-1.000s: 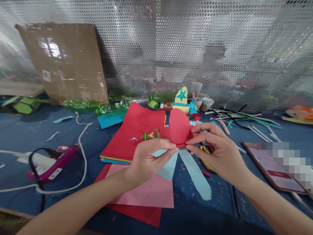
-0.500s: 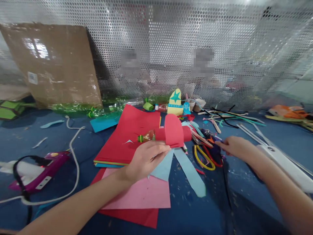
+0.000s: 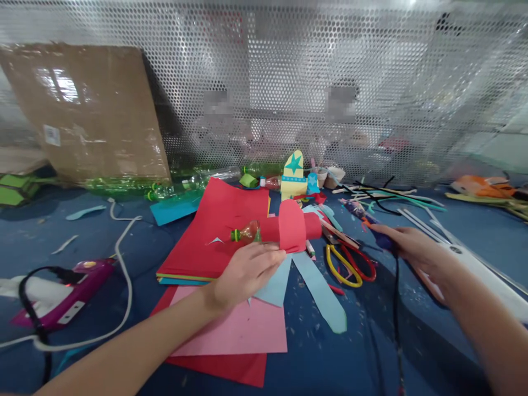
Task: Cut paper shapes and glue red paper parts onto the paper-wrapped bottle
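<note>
My left hand (image 3: 249, 273) has its fingers closed on the lower edge of a red paper piece (image 3: 292, 226), which stands against a bottle wrapped in red paper (image 3: 268, 228) with a clear neck and green cap. The bottle lies on its side over a stack of red sheets (image 3: 198, 247). Light blue paper strips (image 3: 322, 291) spread below it. At the right, my right hand (image 3: 406, 242) grips a dark blue glue gun (image 3: 381, 237) by its body, its tip pointing up and left, a black cord hanging down.
Yellow-handled scissors (image 3: 344, 267) and red-handled ones (image 3: 363, 264) lie between the hands. A purple power strip (image 3: 68, 294) with a white cable is at left. Cardboard (image 3: 94, 110) leans on the perforated metal screen (image 3: 264, 71). Pipe cleaners (image 3: 396, 198) lie at back right.
My right hand has picked up the glue gun from beside the scissors and moved it right. The left hand stays at the red paper, its fingers lying flatter.
</note>
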Available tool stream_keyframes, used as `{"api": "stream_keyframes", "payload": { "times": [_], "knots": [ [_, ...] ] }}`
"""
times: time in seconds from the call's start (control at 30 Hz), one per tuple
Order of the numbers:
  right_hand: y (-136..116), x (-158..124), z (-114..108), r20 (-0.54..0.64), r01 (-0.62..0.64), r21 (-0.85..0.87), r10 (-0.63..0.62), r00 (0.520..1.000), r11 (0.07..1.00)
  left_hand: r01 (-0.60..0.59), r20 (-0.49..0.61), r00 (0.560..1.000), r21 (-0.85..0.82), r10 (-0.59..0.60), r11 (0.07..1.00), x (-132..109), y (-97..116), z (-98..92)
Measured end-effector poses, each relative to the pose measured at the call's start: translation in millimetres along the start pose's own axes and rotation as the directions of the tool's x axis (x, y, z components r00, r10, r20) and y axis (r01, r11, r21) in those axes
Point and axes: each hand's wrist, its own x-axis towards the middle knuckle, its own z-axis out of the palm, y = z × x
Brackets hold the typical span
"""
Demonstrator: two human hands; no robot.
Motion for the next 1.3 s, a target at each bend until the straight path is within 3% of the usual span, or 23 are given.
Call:
{"api": "stream_keyframes", "payload": {
  "times": [0.07, 0.17, 0.33, 0.43, 0.5, 0.63, 0.73, 0.8, 1.03, 1.13, 1.2, 1.3],
  "knots": [
    [-10, -8, 0, 0.048, -0.087, 0.221, 0.078, 0.996, 0.971, 0.054, -0.036, 0.998, -0.014, -0.054, 0.998, 1, -1, 0.6],
    [-22, -19, 9, 0.105, -0.17, 0.488, 0.135, 0.985, 0.856, 0.156, -0.116, 0.98, -0.028, -0.159, 0.987, 2, -2, 3.1],
    [-32, -35, 35, 0.245, -0.244, 0.694, 0.096, 0.965, 0.678, 0.362, -0.181, 0.908, -0.119, -0.379, 0.925, 1, -8, 6.2],
    [-32, -45, 48, 0.317, -0.285, 0.698, 0.073, 0.946, 0.657, 0.428, -0.162, 0.878, -0.16, -0.451, 0.89, 1, -11, 4.9],
    [-31, -53, 53, 0.306, -0.259, 0.656, 0.065, 0.95, 0.709, 0.442, -0.153, 0.871, -0.169, -0.467, 0.881, 1, -12, 3.9],
    [-28, -67, 54, 0.146, -0.02, 0.513, -0.065, 0.987, 0.858, 0.428, -0.16, 0.881, -0.129, -0.445, 0.895, 1, -13, 4.0],
    [-30, -74, 53, 0.123, 0.136, 0.45, -0.212, 0.969, 0.883, 0.38, -0.176, 0.904, -0.088, -0.39, 0.921, 1, -13, 4.7],
    [-32, -77, 55, 0.131, 0.131, 0.458, -0.213, 0.968, 0.879, 0.354, -0.182, 0.915, -0.067, -0.36, 0.933, 1, -13, 4.7],
    [-35, -82, 61, 0.269, -0.079, 0.613, -0.113, 0.956, 0.786, 0.281, -0.186, 0.943, -0.001, -0.277, 0.96, 3, -11, 3.0],
    [-35, -88, 61, 0.294, -0.137, 0.605, -0.061, 0.954, 0.784, 0.253, -0.182, 0.953, 0.027, -0.244, 0.967, 3, -10, 2.1],
    [-35, -94, 61, 0.289, -0.104, 0.531, -0.064, 0.955, 0.841, 0.232, -0.183, 0.959, 0.059, -0.218, 0.971, 2, -11, 1.7],
    [-32, -102, 63, 0.312, 0.065, 0.34, -0.178, 0.933, 0.938, 0.197, -0.176, 0.968, 0.099, -0.177, 0.975, 2, -11, 1.3]
  ]
}}
